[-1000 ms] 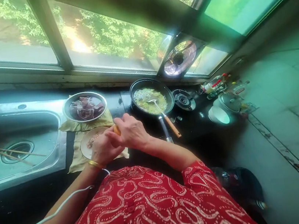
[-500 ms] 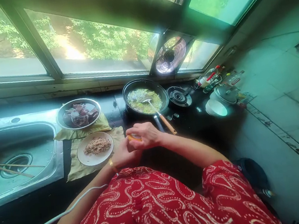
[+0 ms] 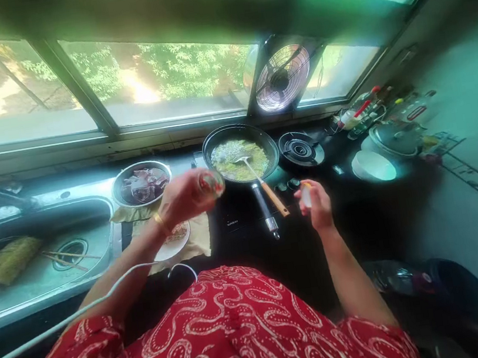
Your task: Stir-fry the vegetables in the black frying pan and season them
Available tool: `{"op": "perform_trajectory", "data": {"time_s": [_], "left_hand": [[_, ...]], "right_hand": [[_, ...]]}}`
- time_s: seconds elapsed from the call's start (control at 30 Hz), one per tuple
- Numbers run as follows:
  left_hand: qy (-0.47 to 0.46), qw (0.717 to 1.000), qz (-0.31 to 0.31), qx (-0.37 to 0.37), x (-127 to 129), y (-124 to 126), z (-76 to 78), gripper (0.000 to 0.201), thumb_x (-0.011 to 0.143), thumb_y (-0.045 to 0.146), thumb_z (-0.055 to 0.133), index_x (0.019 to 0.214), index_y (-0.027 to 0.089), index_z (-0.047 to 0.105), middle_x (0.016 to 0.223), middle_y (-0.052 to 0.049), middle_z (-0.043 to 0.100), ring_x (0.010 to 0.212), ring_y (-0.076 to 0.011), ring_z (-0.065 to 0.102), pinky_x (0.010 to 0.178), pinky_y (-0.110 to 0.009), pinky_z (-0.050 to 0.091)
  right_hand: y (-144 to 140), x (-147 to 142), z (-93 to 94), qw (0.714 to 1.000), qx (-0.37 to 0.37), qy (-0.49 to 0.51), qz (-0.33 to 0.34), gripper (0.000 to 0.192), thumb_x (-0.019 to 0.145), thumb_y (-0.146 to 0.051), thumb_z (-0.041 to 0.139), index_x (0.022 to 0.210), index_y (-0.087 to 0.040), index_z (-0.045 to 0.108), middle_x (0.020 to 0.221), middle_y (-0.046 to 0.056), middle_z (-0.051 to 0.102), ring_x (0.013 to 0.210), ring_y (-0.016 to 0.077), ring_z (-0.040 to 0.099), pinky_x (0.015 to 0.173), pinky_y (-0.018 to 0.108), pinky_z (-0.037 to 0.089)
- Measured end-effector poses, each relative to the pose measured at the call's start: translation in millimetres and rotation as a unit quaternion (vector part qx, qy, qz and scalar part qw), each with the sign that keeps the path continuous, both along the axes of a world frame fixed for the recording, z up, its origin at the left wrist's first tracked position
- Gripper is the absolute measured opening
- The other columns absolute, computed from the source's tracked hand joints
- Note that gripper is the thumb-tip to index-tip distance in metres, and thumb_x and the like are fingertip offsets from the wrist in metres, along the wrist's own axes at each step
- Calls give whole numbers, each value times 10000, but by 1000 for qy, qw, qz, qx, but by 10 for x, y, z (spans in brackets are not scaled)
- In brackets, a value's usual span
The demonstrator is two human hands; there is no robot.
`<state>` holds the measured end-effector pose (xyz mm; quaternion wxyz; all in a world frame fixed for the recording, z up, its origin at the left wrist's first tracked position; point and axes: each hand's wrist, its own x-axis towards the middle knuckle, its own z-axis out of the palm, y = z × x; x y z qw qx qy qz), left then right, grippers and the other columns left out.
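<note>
L hand [image 3: 179, 199] is raised w/ fingers wrapped round a small jar [image 3: 212, 183], its mouth tipped toward the frying pan [image 3: 241, 156] just beside it. R hand [image 3: 317, 203] sits apart over the dark counter, pinching an orange-white cap [image 3: 306, 194]. A spatula [image 3: 261, 180] rests in the pan's greenish food. 1 plate [image 3: 172, 243] lies under the L wrist; meat bowl [image 3: 142, 183] near the sink [image 3: 39, 248].

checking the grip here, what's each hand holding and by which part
The left hand holds a small jar around its body, tilted toward the pan. The right hand pinches what looks like its cap in the fingers.
</note>
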<state>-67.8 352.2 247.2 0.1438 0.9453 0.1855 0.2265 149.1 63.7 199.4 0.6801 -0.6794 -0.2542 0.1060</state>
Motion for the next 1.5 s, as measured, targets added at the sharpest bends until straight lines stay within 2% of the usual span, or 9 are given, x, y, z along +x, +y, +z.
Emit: {"op": "perform_trajectory", "data": {"time_s": [0.07,0.23,0.33,0.53,0.8,0.93,1.07,1.27,1.5], "left_hand": [[62,997,37,41,178,237,-19,430,731,380,651,1107,173,639,940,-90,691,845,-253,659,727,-319,496],[152,979,25,133,557,619,-45,447,754,363,586,1143,148,627,896,-106,679,828,-258,643,711,-324,455],[151,970,19,188,783,728,17,490,789,388,555,1220,161,604,968,-128,677,907,-286,646,765,-351,445],[257,935,50,240,1190,1078,4,501,790,431,572,1225,184,597,1032,-143,664,961,-319,641,778,-367,430],[214,942,51,253,1591,958,102,592,846,455,512,1375,190,498,1123,-148,656,1030,-316,617,814,-372,421],[277,923,73,255,1736,1017,37,538,824,442,549,1297,187,547,1096,-161,653,972,-321,625,789,-373,409],[299,917,92,247,1740,1118,-66,499,811,451,562,1240,195,569,1080,-156,651,975,-324,623,785,-372,406],[258,929,84,251,1798,1073,13,577,826,459,532,1340,200,502,1157,-158,640,1024,-328,613,800,-369,412],[332,909,130,216,1706,1099,-67,518,805,472,561,1245,200,554,1135,-166,648,990,-330,632,812,-382,421]], "right_hand": [[-240,57,-238,997,4,34,-64,575,833,-716,539,1076,-196,573,736,-10,621,415,76,457,345,196,339],[-678,80,-679,987,-12,86,-137,565,852,-696,530,1084,-184,589,769,6,638,431,72,472,343,185,363],[-850,54,-870,981,-18,103,-163,575,862,-703,507,1087,-180,590,781,10,638,436,71,478,350,187,373],[-1036,75,-1134,972,-44,148,-175,662,808,-764,526,1099,-173,585,795,19,642,446,79,490,348,198,385],[-1143,211,-1218,970,-49,164,-171,637,844,-748,490,1121,-181,580,832,23,643,469,80,499,365,197,401],[-1165,269,-1223,970,-50,175,-164,617,854,-732,489,1122,-183,577,834,22,641,472,80,495,374,200,400],[-1218,334,-1244,969,-57,174,-167,613,859,-726,481,1130,-184,576,838,27,644,478,83,502,383,205,409],[-1212,387,-1279,968,-61,176,-166,616,859,-728,477,1127,-183,576,837,28,644,483,86,505,381,203,409],[-1169,406,-1270,974,-61,163,-147,627,853,-740,481,1131,-184,563,834,22,639,478,83,503,381,203,410]]}}
